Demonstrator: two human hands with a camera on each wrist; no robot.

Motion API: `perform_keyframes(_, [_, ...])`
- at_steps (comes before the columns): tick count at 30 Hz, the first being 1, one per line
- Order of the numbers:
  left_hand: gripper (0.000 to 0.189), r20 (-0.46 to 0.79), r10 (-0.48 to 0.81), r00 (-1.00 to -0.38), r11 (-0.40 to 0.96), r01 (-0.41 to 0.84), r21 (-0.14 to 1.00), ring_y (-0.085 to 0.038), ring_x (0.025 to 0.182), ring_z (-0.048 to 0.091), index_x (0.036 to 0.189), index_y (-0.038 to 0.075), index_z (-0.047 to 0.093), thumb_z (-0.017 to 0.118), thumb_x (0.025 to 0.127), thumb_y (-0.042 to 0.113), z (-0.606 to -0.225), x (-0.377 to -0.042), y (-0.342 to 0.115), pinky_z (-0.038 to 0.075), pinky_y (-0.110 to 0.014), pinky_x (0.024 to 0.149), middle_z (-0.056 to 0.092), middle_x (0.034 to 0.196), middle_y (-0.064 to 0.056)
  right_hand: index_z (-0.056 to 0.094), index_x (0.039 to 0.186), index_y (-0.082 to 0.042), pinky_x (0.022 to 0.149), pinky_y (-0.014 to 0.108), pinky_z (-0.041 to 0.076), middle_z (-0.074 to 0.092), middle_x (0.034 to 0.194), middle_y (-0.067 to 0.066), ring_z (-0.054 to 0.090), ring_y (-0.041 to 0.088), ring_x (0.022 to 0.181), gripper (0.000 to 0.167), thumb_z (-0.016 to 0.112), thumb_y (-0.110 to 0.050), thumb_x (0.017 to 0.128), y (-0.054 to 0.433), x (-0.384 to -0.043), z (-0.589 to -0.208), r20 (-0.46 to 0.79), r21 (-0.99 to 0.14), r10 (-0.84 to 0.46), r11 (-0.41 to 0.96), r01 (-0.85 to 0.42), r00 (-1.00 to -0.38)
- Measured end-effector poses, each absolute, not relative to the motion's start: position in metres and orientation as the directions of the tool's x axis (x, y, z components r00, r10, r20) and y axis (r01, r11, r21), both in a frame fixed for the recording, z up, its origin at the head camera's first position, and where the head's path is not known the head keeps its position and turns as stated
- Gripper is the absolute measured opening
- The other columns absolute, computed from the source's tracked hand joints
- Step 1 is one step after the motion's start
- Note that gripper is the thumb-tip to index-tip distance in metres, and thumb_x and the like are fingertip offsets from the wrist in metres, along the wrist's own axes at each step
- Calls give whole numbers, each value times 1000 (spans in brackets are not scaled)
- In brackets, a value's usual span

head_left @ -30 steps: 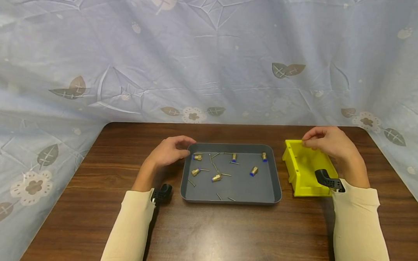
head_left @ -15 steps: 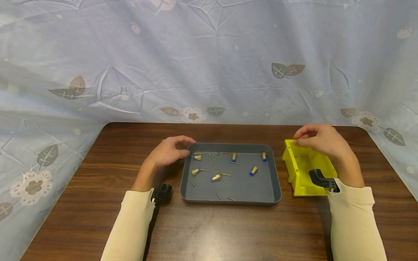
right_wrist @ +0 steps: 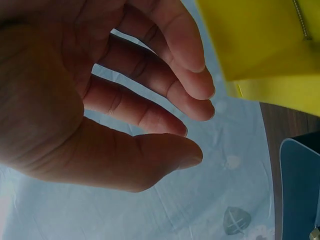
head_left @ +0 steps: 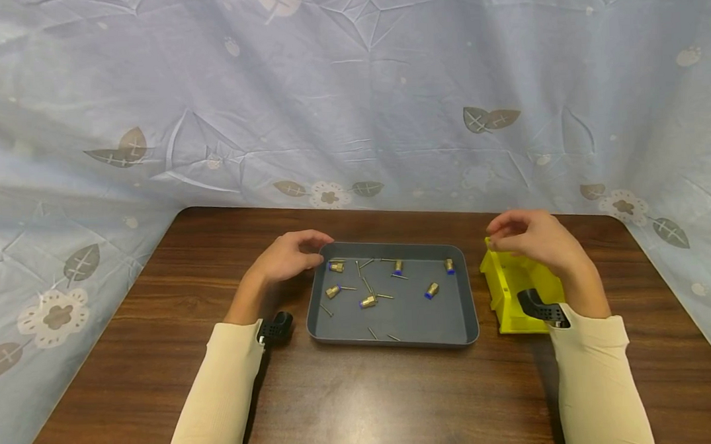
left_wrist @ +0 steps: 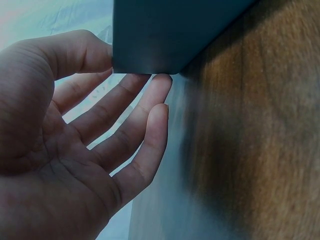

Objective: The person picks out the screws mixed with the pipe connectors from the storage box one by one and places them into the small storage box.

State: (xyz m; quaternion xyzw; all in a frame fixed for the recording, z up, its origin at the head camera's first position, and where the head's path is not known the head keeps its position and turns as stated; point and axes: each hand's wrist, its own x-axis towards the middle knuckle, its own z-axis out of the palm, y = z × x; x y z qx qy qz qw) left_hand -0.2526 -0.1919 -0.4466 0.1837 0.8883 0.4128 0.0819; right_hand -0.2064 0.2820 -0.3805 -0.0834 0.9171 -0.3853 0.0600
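Because partly behind the right hand (head_left: 534,239), yellow bin (head_left: 499,288) not wholly visible.

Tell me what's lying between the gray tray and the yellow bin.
Just a narrow, bare strip of brown tabletop lies between the gray tray and the yellow bin; the head view shows it.

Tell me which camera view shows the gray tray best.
The head view: nearly the whole gray tray shows there, seen from above. The left wrist view shows only part of its outside; the right wrist view, just a corner, cut off by the picture's edge.
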Motion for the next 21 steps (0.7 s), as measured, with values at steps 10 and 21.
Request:
perform_keyframes(10, [45, 3, 397, -918, 593, 260, 762, -34, 126, 64, 143, 9, 71, 69, 99, 9, -447, -253, -192, 51, -50, 102, 69, 139, -18, 68, 137, -5, 88, 30, 55, 71, 130, 15, 66, 27, 111, 43, 82, -14, 98, 273, -206, -380, 21, -742, -357, 621, -253, -934])
perform_keyframes(21, [44, -2, 395, -919, 596, 255, 761, -34, 127, 64, 143, 9, 72, 69, 99, 9, -447, -253, -192, 51, -50, 102, 69, 139, -17, 62, 147, -3, 88, 34, 56, 69, 135, 17, 66, 31, 114, 59, 87, -11, 94, 257, -209, -387, 81, -732, -479, 566, -378, -874])
